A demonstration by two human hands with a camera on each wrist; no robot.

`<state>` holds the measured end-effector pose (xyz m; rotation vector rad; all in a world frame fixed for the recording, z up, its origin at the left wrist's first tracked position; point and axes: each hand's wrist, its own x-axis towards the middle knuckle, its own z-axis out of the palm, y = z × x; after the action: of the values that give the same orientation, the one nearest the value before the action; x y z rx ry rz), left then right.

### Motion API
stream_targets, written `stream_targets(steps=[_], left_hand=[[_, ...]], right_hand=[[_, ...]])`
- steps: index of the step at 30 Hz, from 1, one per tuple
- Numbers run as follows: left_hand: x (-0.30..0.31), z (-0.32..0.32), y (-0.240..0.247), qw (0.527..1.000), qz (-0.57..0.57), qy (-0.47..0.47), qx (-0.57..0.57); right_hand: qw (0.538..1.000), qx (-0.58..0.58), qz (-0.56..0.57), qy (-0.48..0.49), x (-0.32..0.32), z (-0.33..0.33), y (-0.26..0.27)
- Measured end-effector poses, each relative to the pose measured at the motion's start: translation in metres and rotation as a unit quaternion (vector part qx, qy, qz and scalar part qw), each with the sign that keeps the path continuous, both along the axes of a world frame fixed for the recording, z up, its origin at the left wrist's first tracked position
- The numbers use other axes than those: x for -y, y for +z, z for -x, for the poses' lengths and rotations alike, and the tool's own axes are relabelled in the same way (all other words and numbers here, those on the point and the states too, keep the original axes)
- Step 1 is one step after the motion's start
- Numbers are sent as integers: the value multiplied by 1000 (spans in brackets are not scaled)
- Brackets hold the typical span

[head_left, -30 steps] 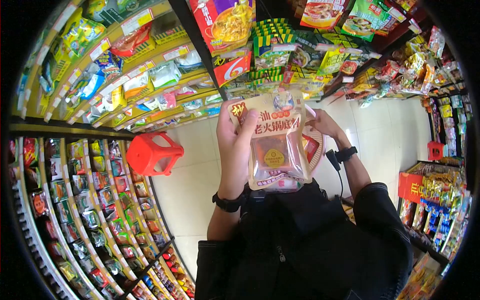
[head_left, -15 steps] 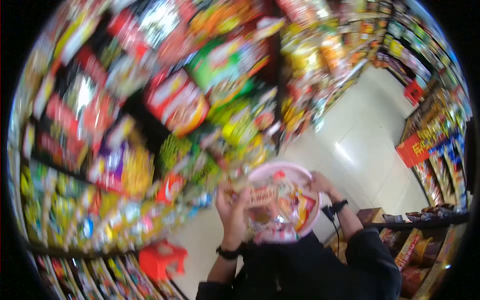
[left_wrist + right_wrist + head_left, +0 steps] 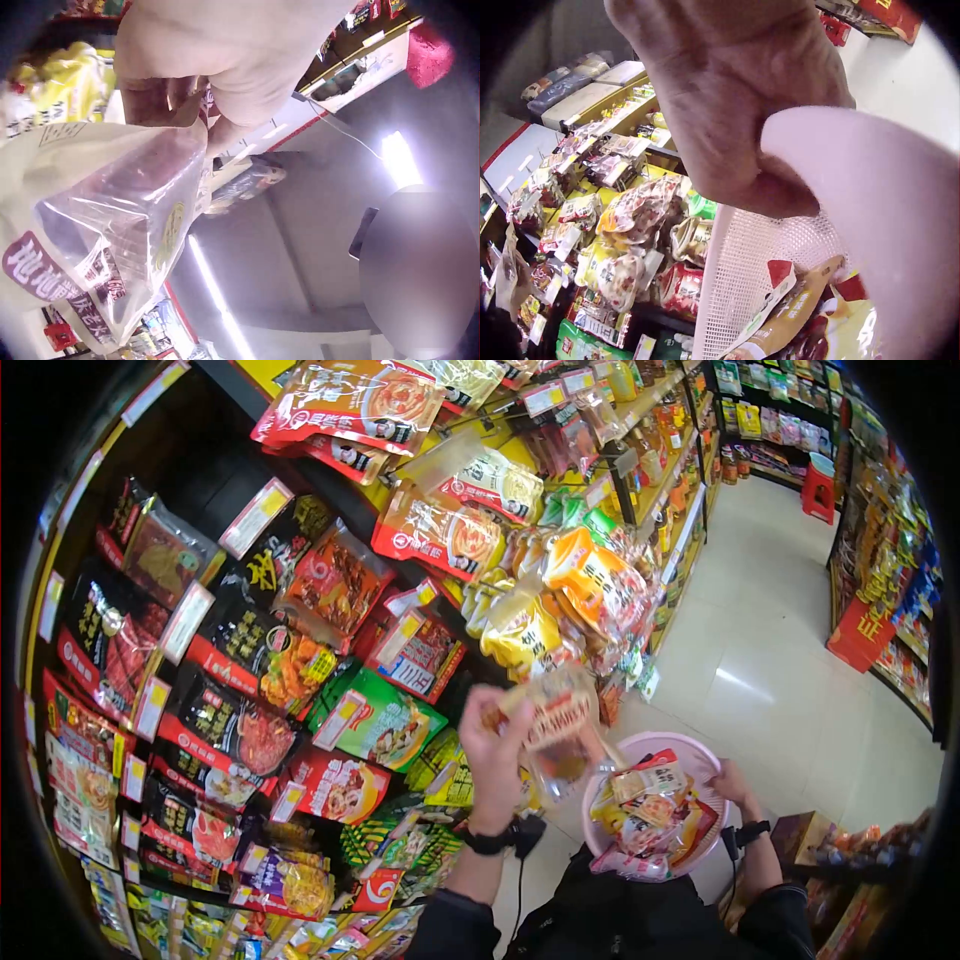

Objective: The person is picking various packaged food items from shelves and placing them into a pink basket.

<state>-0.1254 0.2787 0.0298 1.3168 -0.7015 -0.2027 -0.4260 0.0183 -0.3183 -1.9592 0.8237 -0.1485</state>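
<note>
The left hand (image 3: pixel 497 760) pinches a clear-fronted packet (image 3: pixel 560 745); right of it, the right hand (image 3: pixel 733 782) grips a pink basket (image 3: pixel 592 812).

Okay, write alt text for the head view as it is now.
In a shop, a person's left hand holds up a cream pouch with a clear window, while the right hand grips a pink basket of food packets at its rim. Packaged foods crowd the displays on the picture's left.
</note>
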Motion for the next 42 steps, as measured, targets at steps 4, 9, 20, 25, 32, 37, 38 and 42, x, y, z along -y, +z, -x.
stream_targets(steps=[4,9,20,25,32,37,38,42], left_hand=[[92,-80,70,993,101,-26,-46],[177,-148,136,995,94,-9,15],[252,-104,139,983,-11,149,105],[267,-69,142,954,-36,251,159],[342,-55,132,975,-9,220,34],[442,-91,139,992,35,102,-62],[464,-101,134,994,42,89,-47],[551,-132,127,991,58,112,53]], right_hand=[[999,-7,-23,-44,94,-16,3],[999,-8,-9,-48,163,-45,57],[995,49,-41,74,317,-116,29],[986,0,-102,131,367,-160,72],[979,16,36,200,424,-174,61],[975,4,4,223,441,-162,60],[975,11,-4,220,446,-160,58],[980,40,9,195,464,-141,41]])
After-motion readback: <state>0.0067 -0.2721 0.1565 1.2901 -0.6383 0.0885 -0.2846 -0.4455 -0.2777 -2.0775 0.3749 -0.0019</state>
